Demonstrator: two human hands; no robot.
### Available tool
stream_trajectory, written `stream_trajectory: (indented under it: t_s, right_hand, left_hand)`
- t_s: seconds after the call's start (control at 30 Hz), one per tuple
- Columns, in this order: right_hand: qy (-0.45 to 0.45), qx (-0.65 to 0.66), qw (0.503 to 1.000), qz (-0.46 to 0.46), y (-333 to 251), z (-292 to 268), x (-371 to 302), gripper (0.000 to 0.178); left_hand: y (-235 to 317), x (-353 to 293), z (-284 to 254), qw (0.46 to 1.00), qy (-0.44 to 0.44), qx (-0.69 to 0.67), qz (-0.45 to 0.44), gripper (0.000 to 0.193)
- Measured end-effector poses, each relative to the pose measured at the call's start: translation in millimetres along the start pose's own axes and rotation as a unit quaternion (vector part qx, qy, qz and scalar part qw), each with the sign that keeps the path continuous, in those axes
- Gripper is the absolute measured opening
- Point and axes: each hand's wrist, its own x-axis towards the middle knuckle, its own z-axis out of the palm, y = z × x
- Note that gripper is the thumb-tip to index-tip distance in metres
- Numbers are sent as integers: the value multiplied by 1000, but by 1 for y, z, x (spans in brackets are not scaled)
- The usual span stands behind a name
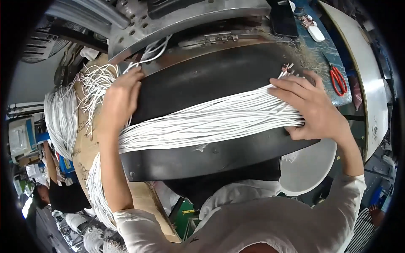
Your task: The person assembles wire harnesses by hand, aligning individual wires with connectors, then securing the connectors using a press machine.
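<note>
A broad bundle of white wires (202, 122) lies across a black work surface (181, 164), fanned flat from left to right. My right hand (314, 103) grips its right end, with fingers over the top and the thumb at the lower edge. Bare copper-coloured tips stick out beyond those fingers. At the far left of the black surface, my left hand (122, 95) is closed round a few loose white wires (145, 59) that loop up under the metal machine frame. How firmly it holds them is partly hidden by the hand itself.
A perforated metal machine frame (190, 25) spans the far side. Red-handled scissors (337, 80), a white computer mouse (315, 33) and a dark phone (283, 19) lie at right. More wire bundles (61, 122) rest on cardboard at left. A round stool (308, 168) stands below.
</note>
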Motion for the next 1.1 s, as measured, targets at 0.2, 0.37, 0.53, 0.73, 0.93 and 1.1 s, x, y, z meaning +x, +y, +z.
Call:
stream_trajectory:
  t_s: [0.2, 0.37, 0.53, 0.73, 0.93, 1.1]
  right_hand:
    - [24, -24, 999, 16, -14, -15, 6, 73]
    - [-57, -33, 998, 10, -18, -41, 26, 67]
    - [-139, 104, 980, 99, -60, -42, 87, 53]
    - [-184, 138, 951, 209, -85, -64, 118, 42]
    - [-206, 14, 977, -50, -34, -63, 124, 44]
    - [-171, 223, 936, 211, -78, -40, 137, 45]
  left_hand:
    - [61, -24, -10, 975, -69, -210, 5, 23]
    - [46, -32, 17, 981, 42, -137, 134, 14]
    - [47, -35, 34, 975, 154, -98, 123, 12]
    - [44, -37, 32, 919, 342, -192, 43, 15]
    - [54, -34, 37, 982, 152, -21, 111, 17]
    - [38, -26, 39, 878, 400, -261, 10, 15]
